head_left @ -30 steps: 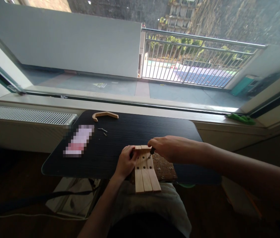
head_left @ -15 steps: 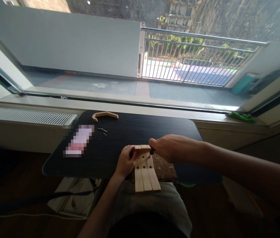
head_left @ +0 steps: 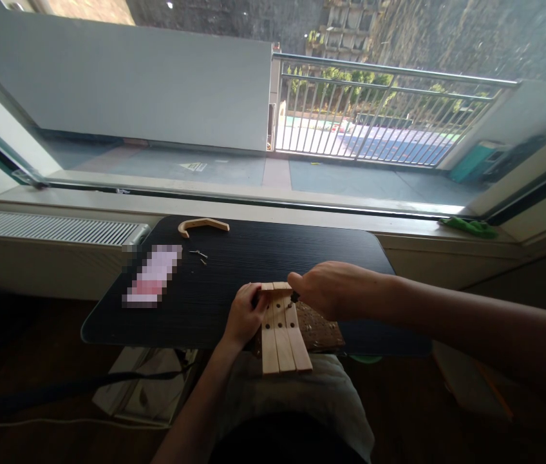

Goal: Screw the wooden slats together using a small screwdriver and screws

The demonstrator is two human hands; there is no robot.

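A pale wooden piece of three slats (head_left: 282, 351) lies over the near edge of the table, several dark holes dotting its upper part. My left hand (head_left: 244, 314) is closed on its left side near the far end, thumb on top. Across that end runs a wooden crosspiece (head_left: 275, 293). My right hand (head_left: 322, 289) is closed round a dark tool that looks like a screwdriver (head_left: 295, 297), mostly hidden by the fingers. Its tip points down at a hole in the right slat. Under the wood sits a brown, speckled board or mat (head_left: 319, 328).
On the dark table (head_left: 263, 248), a curved wooden piece (head_left: 204, 223) lies at the far left. Small metal screws (head_left: 199, 254) are nearer, beside a blurred pink-and-white item (head_left: 154, 276). A window sill (head_left: 254, 209) and radiator (head_left: 55, 224) border the table; a green cloth (head_left: 469, 227) is at right.
The whole view has shifted very slightly. My right hand stays over the same hole with a small change in its wrist; my left hand keeps its hold.
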